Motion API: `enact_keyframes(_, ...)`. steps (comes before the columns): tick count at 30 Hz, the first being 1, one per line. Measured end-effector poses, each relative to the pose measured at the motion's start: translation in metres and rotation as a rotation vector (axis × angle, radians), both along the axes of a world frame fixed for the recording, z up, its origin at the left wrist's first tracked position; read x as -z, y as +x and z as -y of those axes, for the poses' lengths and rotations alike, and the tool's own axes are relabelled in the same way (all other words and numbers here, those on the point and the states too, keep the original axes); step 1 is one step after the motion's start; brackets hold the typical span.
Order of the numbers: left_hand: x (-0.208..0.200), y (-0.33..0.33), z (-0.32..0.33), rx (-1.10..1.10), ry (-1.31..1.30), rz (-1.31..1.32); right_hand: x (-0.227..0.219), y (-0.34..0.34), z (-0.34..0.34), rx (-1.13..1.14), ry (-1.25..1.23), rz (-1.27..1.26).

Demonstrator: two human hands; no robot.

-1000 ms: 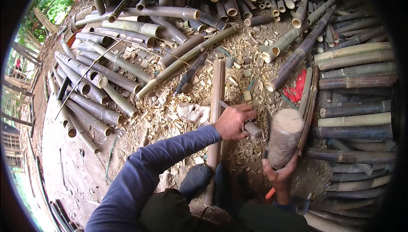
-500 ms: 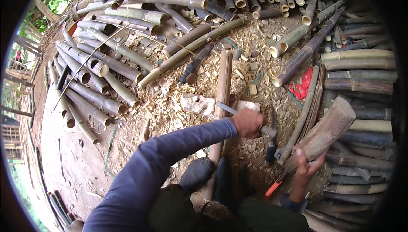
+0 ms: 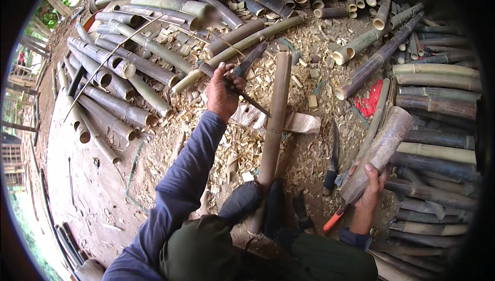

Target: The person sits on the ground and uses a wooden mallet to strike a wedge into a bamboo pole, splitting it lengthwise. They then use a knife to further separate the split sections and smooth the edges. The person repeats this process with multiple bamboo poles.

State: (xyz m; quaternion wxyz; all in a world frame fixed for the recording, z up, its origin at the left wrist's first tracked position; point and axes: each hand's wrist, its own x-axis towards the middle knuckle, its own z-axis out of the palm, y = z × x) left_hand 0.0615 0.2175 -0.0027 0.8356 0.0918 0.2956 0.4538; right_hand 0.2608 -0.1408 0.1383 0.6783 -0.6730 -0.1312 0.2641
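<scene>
My left hand point(image 3: 223, 94) is closed around the dark handle of a slim chisel point(image 3: 254, 105), whose tip meets or lies very near the left side of a brown bamboo pole point(image 3: 273, 134). This pole runs away from me between my dark-covered feet point(image 3: 240, 201) and lies across a pale, chopped wood block point(image 3: 303, 123). On the right, my right hand point(image 3: 368, 185) grips the lower end of a thick wooden mallet point(image 3: 380, 149), which tilts up to the right. Its handle, if any, is hidden.
Cut bamboo lengths point(image 3: 149, 57) lie piled at the left and back, with more bamboo stacked on the right point(image 3: 438, 103). Wood chips point(image 3: 232, 152) cover the ground. A dark-handled knife point(image 3: 332, 162), an orange-handled tool point(image 3: 334, 221) and red material point(image 3: 367, 100) lie right of the pole.
My left hand has swung from right of the bamboo pole to its left, turning the chisel so it points toward me and to the right. The mallet has shifted slightly left.
</scene>
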Motion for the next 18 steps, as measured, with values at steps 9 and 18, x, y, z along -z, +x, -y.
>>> enact_keyframes(9,0.025,0.025,-0.005,0.012,-0.025,0.075,0.004,-0.002,0.000,-0.065,-0.059,-0.045)
enact_keyframes(18,-0.013,0.066,0.015,0.001,0.327,-0.190,-0.044,0.018,-0.023,-0.232,-0.148,0.202)
